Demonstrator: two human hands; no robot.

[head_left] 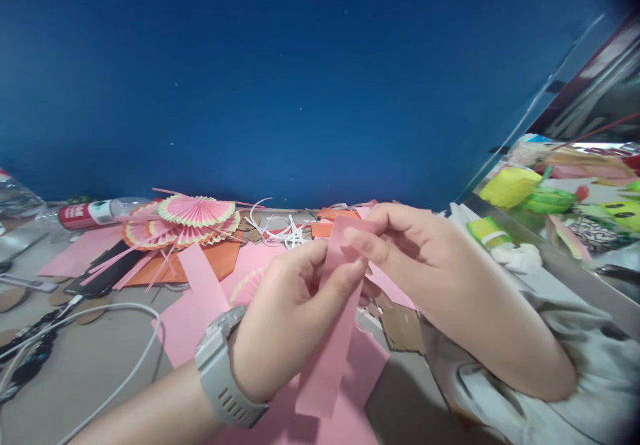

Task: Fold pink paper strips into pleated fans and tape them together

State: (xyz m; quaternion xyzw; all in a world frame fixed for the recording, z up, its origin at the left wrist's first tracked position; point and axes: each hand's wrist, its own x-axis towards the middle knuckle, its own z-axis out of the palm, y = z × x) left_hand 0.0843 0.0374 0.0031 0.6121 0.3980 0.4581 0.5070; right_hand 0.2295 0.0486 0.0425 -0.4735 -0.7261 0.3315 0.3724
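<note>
My left hand (293, 311), with a grey watch (223, 371) on the wrist, pinches a long pink paper strip (330, 358) near its upper end. My right hand (400, 258) grips the top of the same strip between thumb and fingers. The strip hangs down toward me over more pink paper sheets (360, 378) on the table. Both hands are closed on the strip and touch each other.
Folded pink paper fans (193, 215) lie on orange paper (225, 258) at the back left, beside a plastic bottle (95, 213). A white cable (130, 311) and a phone (107, 275) lie left. White paper scraps (290, 235) sit behind. Grey cloth (575, 365) and colourful items (525, 191) crowd the right.
</note>
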